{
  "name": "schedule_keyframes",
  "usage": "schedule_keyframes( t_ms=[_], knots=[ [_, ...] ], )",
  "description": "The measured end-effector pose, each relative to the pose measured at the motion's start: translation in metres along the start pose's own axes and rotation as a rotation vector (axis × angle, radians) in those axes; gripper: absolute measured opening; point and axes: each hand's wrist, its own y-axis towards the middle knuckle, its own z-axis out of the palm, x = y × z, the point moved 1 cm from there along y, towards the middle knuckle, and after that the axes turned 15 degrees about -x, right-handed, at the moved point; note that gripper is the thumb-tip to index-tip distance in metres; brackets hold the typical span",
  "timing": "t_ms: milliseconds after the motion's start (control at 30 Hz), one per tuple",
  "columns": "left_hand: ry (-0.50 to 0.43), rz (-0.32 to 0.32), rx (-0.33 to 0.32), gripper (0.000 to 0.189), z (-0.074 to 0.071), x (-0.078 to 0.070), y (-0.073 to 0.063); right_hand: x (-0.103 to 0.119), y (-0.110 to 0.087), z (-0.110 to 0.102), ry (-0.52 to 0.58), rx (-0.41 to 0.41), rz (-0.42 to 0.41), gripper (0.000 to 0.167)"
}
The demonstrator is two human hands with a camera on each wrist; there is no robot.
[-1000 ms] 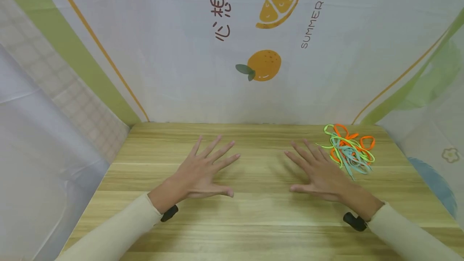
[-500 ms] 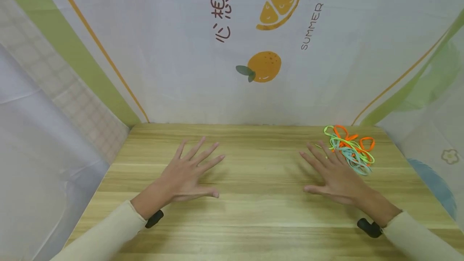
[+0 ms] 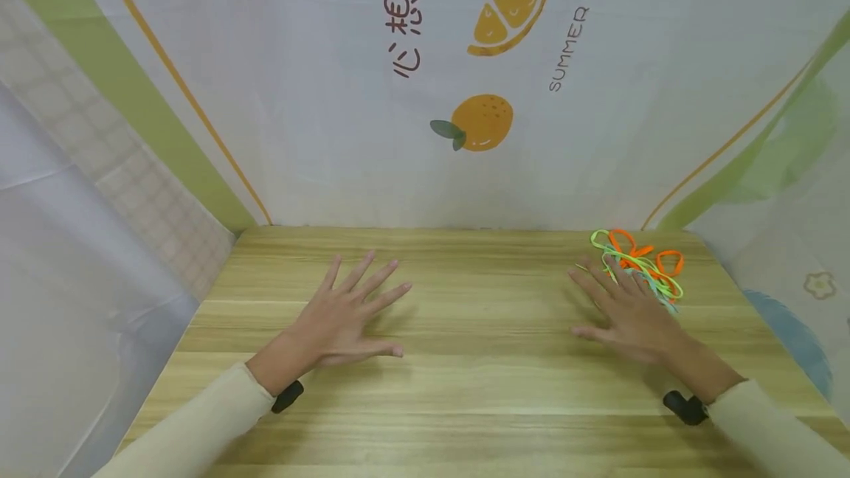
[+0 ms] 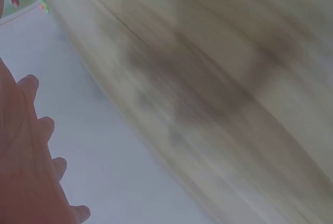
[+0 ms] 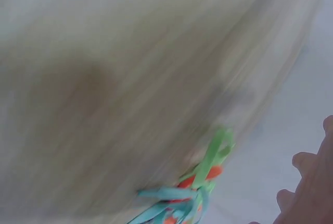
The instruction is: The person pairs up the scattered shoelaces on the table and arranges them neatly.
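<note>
I have the right grip spread flat, palm down, fingers straight and apart, with nothing held. It looks to hang above the tabletop; in the head view its fingers overlap the near-left part of the tangle of laces, and I see no clear contact. The right wrist view puts the fingertips beside the tangle with a gap in the picture.

What I judge everything turns on is this: the tangle lies far and slightly right of the right grip, at the tabletop's far-right corner, much nearer to it than to the left grip. The heap has no firm long axis, though it trails roughly from far left to near right. An orange lace loops out on the far side, a lime lace runs across, and a pale blue lace sits partly hidden under my hand from above.

My left grip is likewise spread and holding nothing, well apart, over the tabletop's left half. Beyond the far edge hangs a white cloth with a printed orange.
</note>
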Motion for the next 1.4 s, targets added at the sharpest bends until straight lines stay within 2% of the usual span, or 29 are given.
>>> schedule_keyframes(
  t_ms=[233, 333, 433, 567, 700, 800, 900, 967, 1133, 1400],
  knots=[
    [-0.109, 0.022, -0.087, 0.083, 0.010, -0.010, 0.019, -0.025, -0.001, -0.008, 0.019, 0.018, 0.111, 0.094],
    [-0.214, -0.012, -0.086, 0.077, 0.015, -0.019, 0.032, -0.040, 0.002, -0.011, 0.042, 0.032, 0.173, 0.093],
    [-0.358, -0.081, -0.061, 0.075, 0.020, -0.029, 0.046, -0.056, 0.006, -0.013, 0.058, 0.028, 0.207, 0.091],
    [-0.569, -0.185, 0.024, 0.082, 0.030, -0.043, 0.066, -0.078, 0.013, -0.013, 0.122, -0.015, 0.224, 0.086],
    [-0.738, -0.264, 0.089, 0.086, 0.045, -0.056, 0.086, -0.099, 0.018, -0.011, 0.254, -0.077, 0.229, 0.064],
    [-0.826, -0.311, 0.102, 0.083, 0.056, -0.067, 0.103, -0.114, 0.017, -0.014, 0.293, -0.044, 0.292, 0.062],
    [-0.893, -0.365, 0.124, 0.079, 0.066, -0.079, 0.119, -0.126, 0.012, -0.017, 0.275, 0.038, 0.360, 0.064],
    [-0.931, -0.397, 0.144, 0.077, 0.072, -0.087, 0.129, -0.133, 0.010, -0.018, 0.259, 0.074, 0.368, 0.062],
    [-1.020, -0.440, 0.188, 0.075, 0.083, -0.109, 0.151, -0.146, 0.005, -0.016, 0.231, 0.084, 0.352, 0.070],
    [-1.069, -0.481, 0.204, 0.071, 0.099, -0.136, 0.173, -0.135, 0.013, -0.011, 0.202, 0.133, 0.365, 0.076]
  ],
)
